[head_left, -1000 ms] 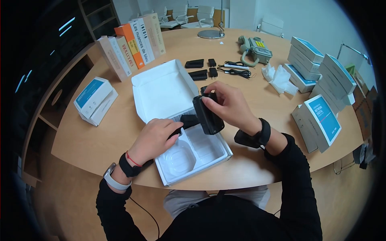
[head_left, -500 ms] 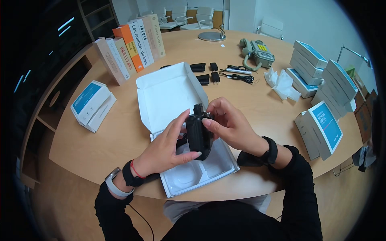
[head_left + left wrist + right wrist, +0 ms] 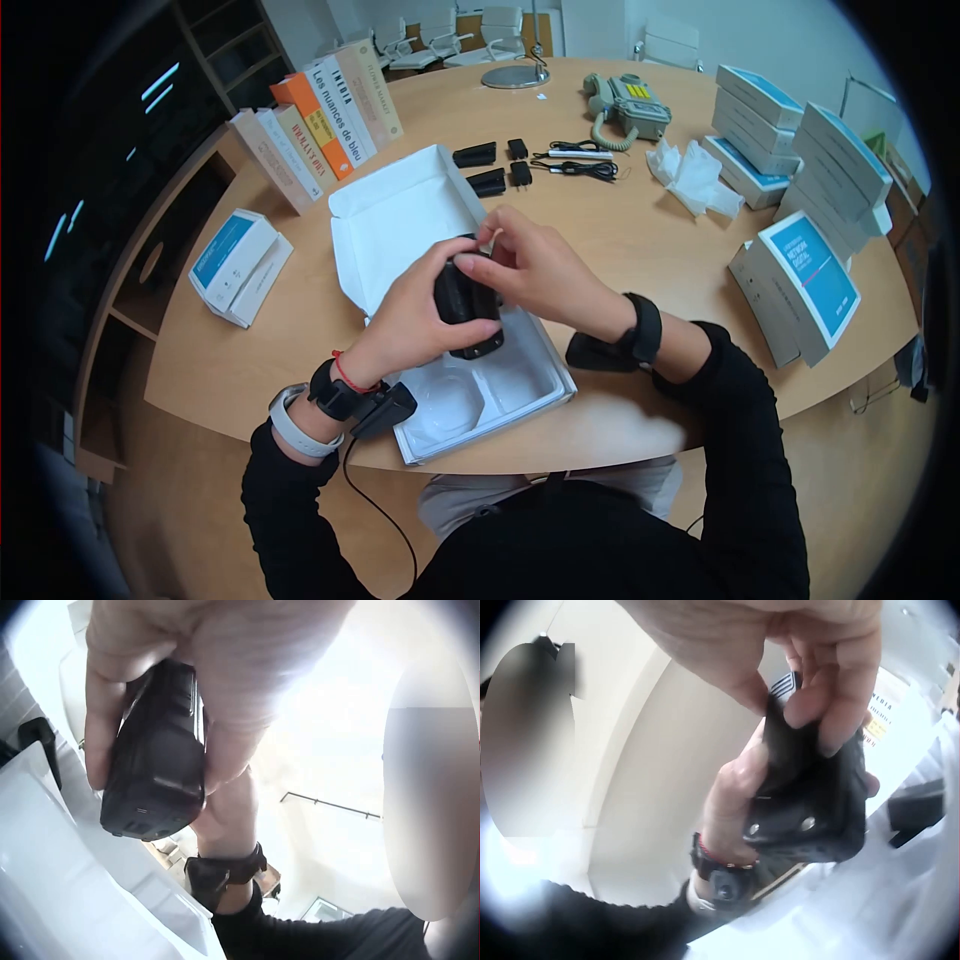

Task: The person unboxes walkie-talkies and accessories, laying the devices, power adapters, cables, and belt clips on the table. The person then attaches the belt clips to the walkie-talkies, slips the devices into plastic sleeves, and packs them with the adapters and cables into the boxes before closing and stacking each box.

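A black walkie-talkie (image 3: 460, 300), boxy with rounded edges, is held upright over the open white box (image 3: 400, 225). My left hand (image 3: 405, 315) grips its sides, thumb across the near face and fingers round the far side. My right hand (image 3: 545, 262) pinches its upper end between thumb and fingers. Up close in the right wrist view, a small ribbed part (image 3: 784, 686) shows at those fingertips, and two screws sit on the lower end of the walkie-talkie (image 3: 802, 795). Below, the box's white moulded tray (image 3: 515, 385) has rounded compartments, partly hidden by my hands.
Black parts (image 3: 475, 154), plug adapters (image 3: 520, 173) and coiled cables (image 3: 585, 168) lie behind the box. Books (image 3: 335, 110) stand back left, a telephone (image 3: 630, 105) at the back. Crumpled plastic (image 3: 690, 180) and white-blue boxes (image 3: 800, 285) are at right; another box (image 3: 240, 265) is at left.
My left hand has left the tray and closed round the walkie-talkie, which my right hand held alone at first. The right hand's fingers have shifted to its upper end.
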The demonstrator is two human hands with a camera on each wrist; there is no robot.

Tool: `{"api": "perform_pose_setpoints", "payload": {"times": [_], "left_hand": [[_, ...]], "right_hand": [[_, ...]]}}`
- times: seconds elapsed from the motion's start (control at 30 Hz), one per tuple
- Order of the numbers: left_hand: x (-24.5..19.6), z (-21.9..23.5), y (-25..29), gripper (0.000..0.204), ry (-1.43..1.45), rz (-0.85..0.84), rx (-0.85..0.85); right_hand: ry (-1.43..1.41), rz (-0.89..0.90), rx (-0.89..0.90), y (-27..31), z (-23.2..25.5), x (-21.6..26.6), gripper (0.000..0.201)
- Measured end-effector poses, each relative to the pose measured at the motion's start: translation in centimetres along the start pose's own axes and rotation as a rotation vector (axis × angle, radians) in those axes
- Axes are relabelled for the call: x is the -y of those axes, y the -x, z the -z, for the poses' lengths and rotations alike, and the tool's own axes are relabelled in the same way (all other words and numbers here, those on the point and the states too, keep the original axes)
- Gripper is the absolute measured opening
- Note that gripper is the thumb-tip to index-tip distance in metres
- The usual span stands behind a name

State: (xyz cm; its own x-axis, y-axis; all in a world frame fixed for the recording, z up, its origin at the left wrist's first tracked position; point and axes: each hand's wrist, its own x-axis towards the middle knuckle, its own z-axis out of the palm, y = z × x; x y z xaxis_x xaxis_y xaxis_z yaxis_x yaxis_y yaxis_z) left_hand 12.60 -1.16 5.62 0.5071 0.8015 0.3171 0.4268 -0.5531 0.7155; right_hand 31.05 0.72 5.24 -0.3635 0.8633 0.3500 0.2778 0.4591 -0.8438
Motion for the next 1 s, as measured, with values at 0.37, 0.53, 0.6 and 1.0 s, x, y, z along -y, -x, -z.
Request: {"api": "perform_pose_setpoints", "payload": {"times": [0.37, 0.53, 0.6, 1.0], "left_hand": [[0.2, -1.1, -3.2, 0.06, 0.531, 0.314, -0.209], [0.4, -1.5, -3.9, 0.048, 0.665, 0.432, -0.205], [0.7, -1.2, -3.6, 0.046, 0.666, 0.458, -0.168], [-0.2, -1.2, -3.1, 0.046, 0.301, 0.423, -0.155]], "right_hand": [[-0.814, -0.339, 0.404, 1.6, 1.3, -3.4, 0.068], [-0.97, -0.228, 0.33, 2.2, 1.1, -3.8, 0.074], [-0.981, -0.201, 0.339, 2.2, 0.8, -4.3, 0.072], [-1.23, -0.299, 0.199, 2.7, 0.5, -3.2, 0.064]]}}
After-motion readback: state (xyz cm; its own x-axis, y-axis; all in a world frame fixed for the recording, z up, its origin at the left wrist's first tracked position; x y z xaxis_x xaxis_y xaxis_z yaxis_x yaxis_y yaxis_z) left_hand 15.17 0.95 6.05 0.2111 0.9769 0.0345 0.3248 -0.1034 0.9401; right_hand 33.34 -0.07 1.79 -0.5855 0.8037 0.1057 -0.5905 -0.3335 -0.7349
